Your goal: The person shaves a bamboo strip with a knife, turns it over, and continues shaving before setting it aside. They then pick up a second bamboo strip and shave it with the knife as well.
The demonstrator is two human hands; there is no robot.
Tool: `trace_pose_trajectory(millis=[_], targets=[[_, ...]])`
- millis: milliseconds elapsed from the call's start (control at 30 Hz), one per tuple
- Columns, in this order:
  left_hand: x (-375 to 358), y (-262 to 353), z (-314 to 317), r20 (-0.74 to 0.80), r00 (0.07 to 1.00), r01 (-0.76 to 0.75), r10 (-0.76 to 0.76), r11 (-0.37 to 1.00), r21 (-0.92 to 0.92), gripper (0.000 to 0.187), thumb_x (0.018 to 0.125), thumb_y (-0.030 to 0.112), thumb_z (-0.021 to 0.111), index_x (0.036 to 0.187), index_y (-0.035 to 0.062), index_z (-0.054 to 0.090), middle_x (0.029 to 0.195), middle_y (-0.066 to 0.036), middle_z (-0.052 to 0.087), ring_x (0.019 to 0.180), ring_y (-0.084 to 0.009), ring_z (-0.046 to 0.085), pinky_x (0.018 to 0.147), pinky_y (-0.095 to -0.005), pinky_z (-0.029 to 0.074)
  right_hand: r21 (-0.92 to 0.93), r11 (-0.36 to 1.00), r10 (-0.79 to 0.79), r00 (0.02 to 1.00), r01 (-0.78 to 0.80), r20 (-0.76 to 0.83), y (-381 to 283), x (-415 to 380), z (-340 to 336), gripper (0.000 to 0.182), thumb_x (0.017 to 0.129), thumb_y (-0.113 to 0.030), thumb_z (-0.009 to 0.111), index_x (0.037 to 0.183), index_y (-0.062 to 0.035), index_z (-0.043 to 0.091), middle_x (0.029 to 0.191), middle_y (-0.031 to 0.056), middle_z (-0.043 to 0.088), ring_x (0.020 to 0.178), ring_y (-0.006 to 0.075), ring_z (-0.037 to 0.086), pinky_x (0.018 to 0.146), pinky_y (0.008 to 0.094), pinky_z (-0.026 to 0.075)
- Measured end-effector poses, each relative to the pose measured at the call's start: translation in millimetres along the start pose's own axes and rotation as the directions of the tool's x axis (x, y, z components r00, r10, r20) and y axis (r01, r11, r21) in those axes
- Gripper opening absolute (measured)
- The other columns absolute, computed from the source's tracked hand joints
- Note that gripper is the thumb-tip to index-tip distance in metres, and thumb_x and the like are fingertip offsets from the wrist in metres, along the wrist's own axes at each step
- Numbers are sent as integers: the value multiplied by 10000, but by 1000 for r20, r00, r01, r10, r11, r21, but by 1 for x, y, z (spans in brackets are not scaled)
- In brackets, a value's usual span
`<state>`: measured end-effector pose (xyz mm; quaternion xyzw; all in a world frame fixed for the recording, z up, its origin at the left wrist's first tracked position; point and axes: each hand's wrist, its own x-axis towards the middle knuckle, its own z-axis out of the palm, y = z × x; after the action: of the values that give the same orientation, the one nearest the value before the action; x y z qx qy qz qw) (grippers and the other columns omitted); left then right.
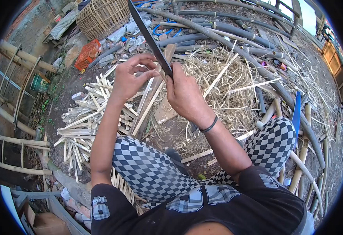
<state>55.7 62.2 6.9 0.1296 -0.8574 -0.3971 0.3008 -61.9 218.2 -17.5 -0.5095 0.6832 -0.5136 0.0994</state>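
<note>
My right hand [187, 94] is wrapped round a long dark-bladed knife [150, 39], its blade pointing up and away to the left. The knife's handle is hidden in my fist. Just left of the blade is my left hand [132, 78], its fingers curved and its thumb apart from them, with a gap between. Below my hands a wooden board [148, 102] slants across the ground. Left of it lies a loose pile of split bamboo strips [87, 117]. Curled bamboo shavings [214, 82] are heaped to the right.
Long bamboo poles [253, 58] cross the ground at the back and right. A woven bamboo basket [103, 17] stands at the back left near an orange crate [87, 55]. A blue saw-like blade [296, 111] lies beside my right knee. Bamboo frames [22, 82] stand at the left.
</note>
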Motion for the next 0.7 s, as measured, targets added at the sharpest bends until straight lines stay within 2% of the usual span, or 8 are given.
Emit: trace_pose_trajectory(millis=[67, 133, 200, 233, 400, 500, 633, 700], targets=[[-3, 10, -2, -97, 992, -74, 76, 997, 30, 422, 769, 68, 835, 1157, 6, 682, 1011, -85, 721, 900, -140, 698, 832, -292, 589, 0, 1000, 7, 1000, -7, 27, 1, 4, 0, 196, 954, -62, 510, 1124, 11, 446, 706, 314, 600, 722, 521, 609, 644, 602, 447], [-3, 12, 6, -153, 977, -146, 149, 989, 26, 332, 758, 49, 832, 1071, 21, 724, 975, -83, 734, 874, -144, 708, 799, -286, 584, 20, 1000, -15, 1000, 14, 23, 3, 6, 0, 187, 951, -60, 511, 1112, 8, 446, 696, 311, 596, 712, 520, 607, 635, 603, 445], [-2, 14, 7, -95, 926, -317, 365, 889, 330, 212, 748, 31, 826, 949, 31, 757, 921, -77, 742, 847, -167, 717, 753, -290, 572, 40, 999, -32, 999, 31, 18, 3, 7, -1, 178, 948, -58, 512, 1100, 6, 445, 686, 309, 593, 703, 520, 605, 627, 604, 442], [-4, 19, 10, -124, 927, -298, 355, 893, 337, 123, 747, 19, 817, 857, 33, 763, 899, -76, 743, 823, -191, 719, 726, -297, 559, 50, 998, -43, 999, 42, 23, 3, 8, -1, 189, 948, -64, 505, 1099, 23, 432, 671, 317, 594, 696, 532, 608, 634, 610, 459], [-3, 9, 1, -137, 929, -266, 345, 876, 402, 106, 778, 28, 796, 872, 11, 751, 917, -79, 745, 779, -190, 719, 715, -299, 561, 47, 995, -86, 996, 86, 2, 17, 12, 22, 187, 951, -82, 497, 1090, 26, 434, 654, 327, 592, 685, 547, 608, 637, 620, 479], [4, -3, -10, -233, 903, -267, 361, 896, 355, 95, 789, 38, 792, 867, 10, 747, 914, -72, 746, 773, -184, 719, 705, -287, 557, 46, 997, -66, 997, 64, 44, 18, 5, 29, 169, 948, -85, 502, 1070, 21, 454, 659, 324, 597, 691, 547, 610, 636, 617, 482], [3, -7, -6, -220, 912, -239, 346, 885, 400, 96, 789, 43, 793, 868, 12, 749, 913, -70, 747, 782, -179, 722, 715, -285, 558, 72, 991, -116, 993, 113, 32, 14, 17, 15, 168, 946, -94, 510, 1060, 23, 470, 668, 317, 604, 705, 546, 614, 650, 608, 490], [-2, 8, 0, -138, 931, -232, 339, 839, 493, 94, 793, 52, 792, 870, 16, 752, 912, -66, 750, 795, -180, 724, 732, -289, 559, 52, 995, -90, 995, 88, 38, 31, 21, 30, 169, 945, -93, 509, 1061, 24, 471, 674, 320, 606, 711, 546, 615, 659, 605, 493]])
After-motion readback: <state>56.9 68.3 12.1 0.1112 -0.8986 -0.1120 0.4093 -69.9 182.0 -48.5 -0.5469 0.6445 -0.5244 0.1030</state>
